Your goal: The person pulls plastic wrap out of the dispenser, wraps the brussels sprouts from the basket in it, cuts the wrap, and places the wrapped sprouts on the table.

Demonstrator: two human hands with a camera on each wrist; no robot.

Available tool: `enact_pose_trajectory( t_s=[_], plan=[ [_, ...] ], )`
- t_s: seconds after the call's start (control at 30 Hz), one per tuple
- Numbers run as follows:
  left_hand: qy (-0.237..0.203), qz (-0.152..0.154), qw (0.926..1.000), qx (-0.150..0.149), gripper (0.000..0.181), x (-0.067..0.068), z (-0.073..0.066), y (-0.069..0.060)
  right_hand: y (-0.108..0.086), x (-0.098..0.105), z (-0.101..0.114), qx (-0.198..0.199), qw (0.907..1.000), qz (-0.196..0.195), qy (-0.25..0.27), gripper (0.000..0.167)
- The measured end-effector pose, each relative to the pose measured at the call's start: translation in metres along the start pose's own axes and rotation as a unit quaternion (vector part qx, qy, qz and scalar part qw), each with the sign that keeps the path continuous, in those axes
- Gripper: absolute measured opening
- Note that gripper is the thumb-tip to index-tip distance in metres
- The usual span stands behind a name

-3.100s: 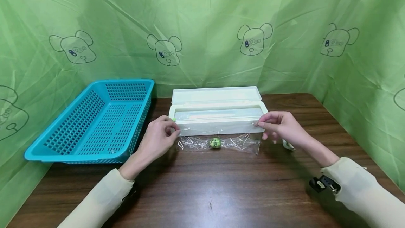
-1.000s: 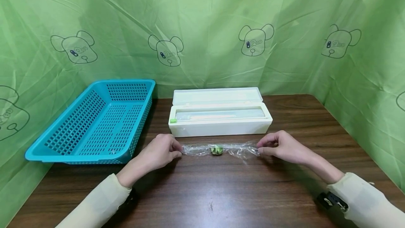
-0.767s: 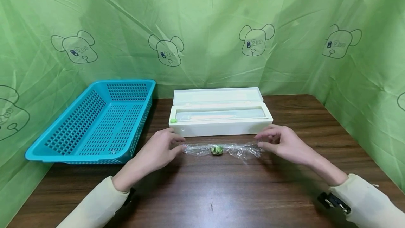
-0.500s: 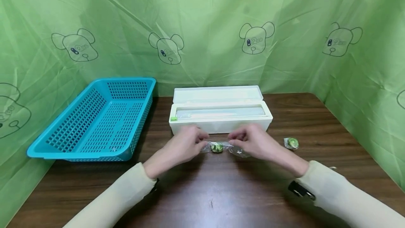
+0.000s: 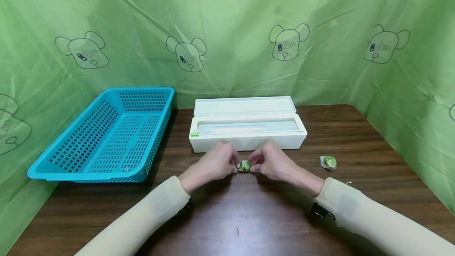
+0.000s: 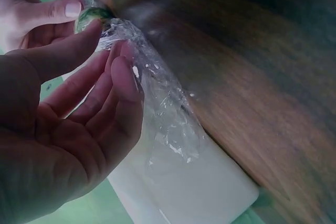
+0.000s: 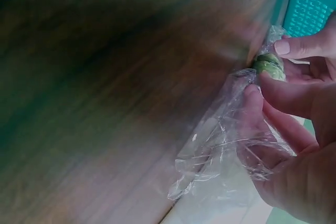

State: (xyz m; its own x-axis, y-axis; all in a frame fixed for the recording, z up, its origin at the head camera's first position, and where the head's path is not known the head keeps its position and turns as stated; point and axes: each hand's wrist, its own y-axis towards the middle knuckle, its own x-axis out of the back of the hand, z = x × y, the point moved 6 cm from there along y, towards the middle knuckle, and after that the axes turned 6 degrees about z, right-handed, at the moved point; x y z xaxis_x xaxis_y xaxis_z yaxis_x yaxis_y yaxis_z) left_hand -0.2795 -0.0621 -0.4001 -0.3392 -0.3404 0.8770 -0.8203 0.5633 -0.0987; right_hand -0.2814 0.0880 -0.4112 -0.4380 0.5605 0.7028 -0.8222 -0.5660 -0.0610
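Observation:
A small green Brussels sprout [image 5: 243, 166] lies wrapped in clear cling film near the middle of the brown table, in front of a white box. My left hand [image 5: 218, 161] pinches the film close against the sprout's left side. On its right side my right hand [image 5: 271, 163] pinches the film in the same way. Loose cling film [image 6: 168, 108] trails past the left fingers in the left wrist view. In the right wrist view, more crumpled film [image 7: 210, 145] hangs from the right fingers.
Behind the hands stands the white cling film dispenser box [image 5: 249, 143], its lid raised and a roll inside. A blue perforated basket [image 5: 85, 176] is on the left. A second sprout in film [image 5: 328, 162] sits on the right. Green cloth [image 5: 234, 78] surrounds the table.
Both hands came down from the box front with the film, gathered it lengthwise, then slid inward from its ends to the sprout. The second wrapped sprout came into full view.

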Motion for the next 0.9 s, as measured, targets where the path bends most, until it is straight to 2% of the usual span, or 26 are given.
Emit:
enact_pose_trajectory(
  t_s=[0.13,0.33,0.43,0.53,0.7,0.9],
  plan=[
    [0.021,0.004,0.9998,0.004,0.012,-0.001,0.001,0.003,0.001,-0.001,0.001,0.008,0.9999,0.004,-0.004,0.019],
    [0.039,0.027,0.9987,0.017,0.019,-0.003,0.001,0.007,0.003,-0.001,0.0,0.011,0.9995,0.02,-0.023,0.013],
    [0.051,0.025,0.9983,0.014,0.024,-0.004,0.0,0.007,0.004,-0.001,-0.001,0.005,0.9993,0.021,-0.03,0.012],
    [0.064,0.014,0.9978,0.002,0.031,-0.005,-0.002,0.006,0.004,-0.002,-0.002,0.006,0.9992,0.019,-0.035,0.014],
    [0.076,-0.005,0.9969,-0.02,0.031,-0.006,-0.003,0.001,-0.002,-0.004,0.001,0.045,0.9971,0.004,-0.061,0.017],
    [0.08,0.015,0.9966,-0.001,0.026,-0.006,-0.003,-0.006,-0.013,-0.011,0.007,0.058,0.9971,0.026,-0.042,0.014]
  ],
)
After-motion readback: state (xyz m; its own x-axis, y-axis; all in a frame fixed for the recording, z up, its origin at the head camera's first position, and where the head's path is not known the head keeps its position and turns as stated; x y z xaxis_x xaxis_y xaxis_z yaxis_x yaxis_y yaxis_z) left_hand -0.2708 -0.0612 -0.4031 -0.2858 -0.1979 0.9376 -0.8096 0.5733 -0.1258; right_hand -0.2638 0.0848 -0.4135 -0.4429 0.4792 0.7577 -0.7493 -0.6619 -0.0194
